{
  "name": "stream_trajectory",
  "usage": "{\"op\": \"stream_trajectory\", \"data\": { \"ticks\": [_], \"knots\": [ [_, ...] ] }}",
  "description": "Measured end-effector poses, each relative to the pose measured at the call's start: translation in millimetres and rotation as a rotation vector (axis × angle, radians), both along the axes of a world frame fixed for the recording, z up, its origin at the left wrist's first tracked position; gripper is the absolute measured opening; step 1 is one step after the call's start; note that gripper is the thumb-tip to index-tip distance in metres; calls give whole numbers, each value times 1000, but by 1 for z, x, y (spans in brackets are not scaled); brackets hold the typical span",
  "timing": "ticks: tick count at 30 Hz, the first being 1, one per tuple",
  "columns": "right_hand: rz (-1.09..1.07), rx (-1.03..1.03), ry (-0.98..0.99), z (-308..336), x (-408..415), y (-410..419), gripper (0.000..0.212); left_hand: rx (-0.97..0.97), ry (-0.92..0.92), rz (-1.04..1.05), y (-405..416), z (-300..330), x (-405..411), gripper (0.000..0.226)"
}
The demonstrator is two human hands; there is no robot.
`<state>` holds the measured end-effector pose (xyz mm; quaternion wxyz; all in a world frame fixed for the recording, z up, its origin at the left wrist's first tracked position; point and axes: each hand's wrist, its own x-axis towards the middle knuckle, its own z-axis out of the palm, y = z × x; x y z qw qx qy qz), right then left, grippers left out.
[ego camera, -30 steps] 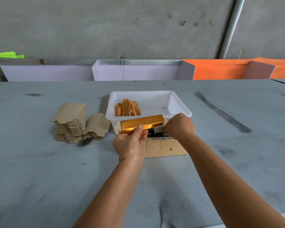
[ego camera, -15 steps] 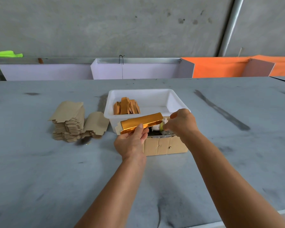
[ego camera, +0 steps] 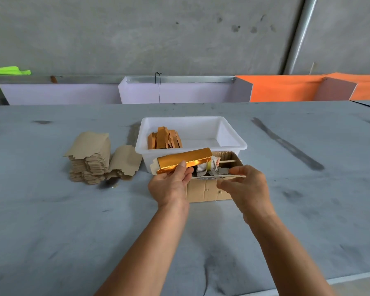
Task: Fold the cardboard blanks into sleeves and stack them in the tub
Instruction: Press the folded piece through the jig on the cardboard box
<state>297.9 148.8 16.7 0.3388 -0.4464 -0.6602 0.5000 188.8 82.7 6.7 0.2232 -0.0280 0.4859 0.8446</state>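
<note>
My left hand grips a folded gold sleeve from below, thumb on its front face, just in front of the white tub. Several folded sleeves stand in the tub's left part. My right hand hovers at the front rim of a small cardboard box, fingers loosely extended, thumb apart, holding nothing that I can make out. A stack of flat brown blanks lies left of the tub.
The open cardboard box holds a rag, a thin stick and other small bits. Lilac and orange panels line the table's far edge below a concrete wall. The near table edge runs at lower right.
My right hand has left the sleeve's right end and moved right and toward me, to the box's front rim. The left hand still holds the sleeve in much the same place.
</note>
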Motion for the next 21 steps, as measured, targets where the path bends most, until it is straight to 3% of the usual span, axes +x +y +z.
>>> {"op": "stream_trajectory", "data": {
  "ticks": [12,17,21],
  "knots": [
    [9,-20,20,-9,3,-4,28,6,34,-4,-2,1,1,11],
    [48,82,0,-29,5,-4,22,18,45,-23,-3,1,2,12],
    [85,166,12,-43,5,1,29,14,65,-37,-3,0,3,11]
  ]
}}
